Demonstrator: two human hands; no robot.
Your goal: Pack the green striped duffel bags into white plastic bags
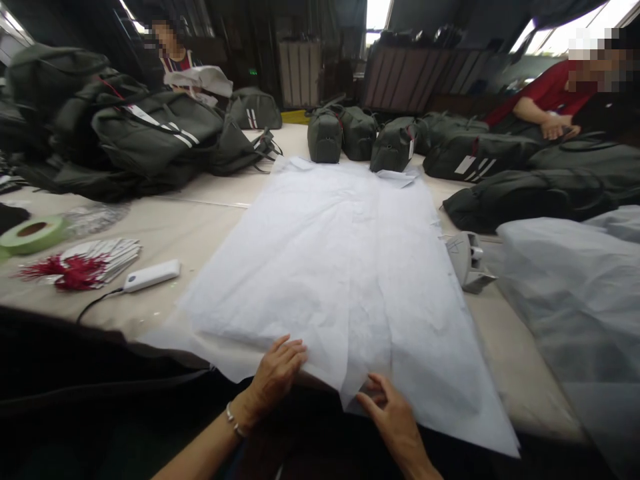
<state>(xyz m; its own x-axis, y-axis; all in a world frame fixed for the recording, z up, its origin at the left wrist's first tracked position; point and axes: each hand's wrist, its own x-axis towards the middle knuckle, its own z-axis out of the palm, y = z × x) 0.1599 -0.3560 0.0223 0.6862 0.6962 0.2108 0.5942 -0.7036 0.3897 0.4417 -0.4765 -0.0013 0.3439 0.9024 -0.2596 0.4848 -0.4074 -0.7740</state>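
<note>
A stack of thin white tissue paper (pixel 345 267) lies spread along the table (pixel 200 220) in front of me. My left hand (pixel 276 375) rests on the stack's near edge, fingers together and curled on the paper. My right hand (pixel 393 417) pinches the near edge of a sheet between thumb and fingers, just right of the left hand. A bracelet sits on my left wrist.
Dark green bags are piled at the back left (pixel 140 133), stand upright at the far end (pixel 325 137) and lie at the right (pixel 525 193). A white power bank (pixel 150 275), green tape roll (pixel 31 235), red-tasselled tags (pixel 80 267) lie left. Two other people work at the far side.
</note>
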